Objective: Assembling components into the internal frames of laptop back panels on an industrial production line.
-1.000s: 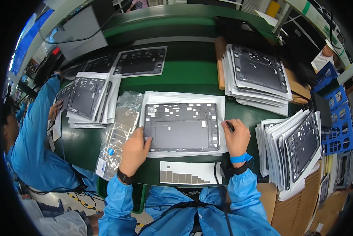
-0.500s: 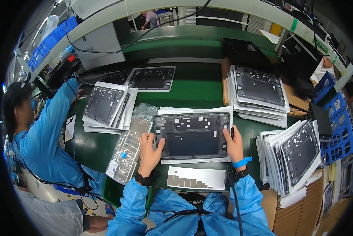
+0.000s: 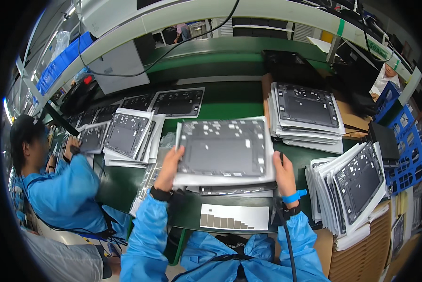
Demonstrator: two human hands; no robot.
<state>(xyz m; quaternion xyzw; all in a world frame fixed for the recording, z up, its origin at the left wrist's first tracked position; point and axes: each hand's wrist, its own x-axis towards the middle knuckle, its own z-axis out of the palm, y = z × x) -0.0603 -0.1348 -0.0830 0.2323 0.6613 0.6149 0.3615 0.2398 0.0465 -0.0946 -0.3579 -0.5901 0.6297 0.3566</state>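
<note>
A dark tablet back housing (image 3: 220,149) with small white labels, blurred by motion, lies on a white foam sheet (image 3: 220,180) raised over the bench in front of me. My left hand (image 3: 167,168) grips its left edge, thumb uppermost. At the right edge my right hand (image 3: 285,175) closes on the sheet and housing, and a short black pen-like thing (image 3: 281,157) sticks up between its fingers. Beneath is another housing (image 3: 239,189) on white sheeting, mostly hidden. A white card (image 3: 234,217) with grey bars of falling height lies nearest me.
Stacks of housings and white sheets stand at left (image 3: 126,136), back right (image 3: 305,105) and right (image 3: 356,183). A blue crate (image 3: 408,150) is beyond the right stack. A co-worker in a blue smock (image 3: 63,185) handles a housing at left. A cable (image 3: 286,235) hangs by my right wrist.
The housing and its sheet have risen and shifted slightly left in my hands, uncovering another housing below. The co-worker's arm has come down toward the bench, onto a housing.
</note>
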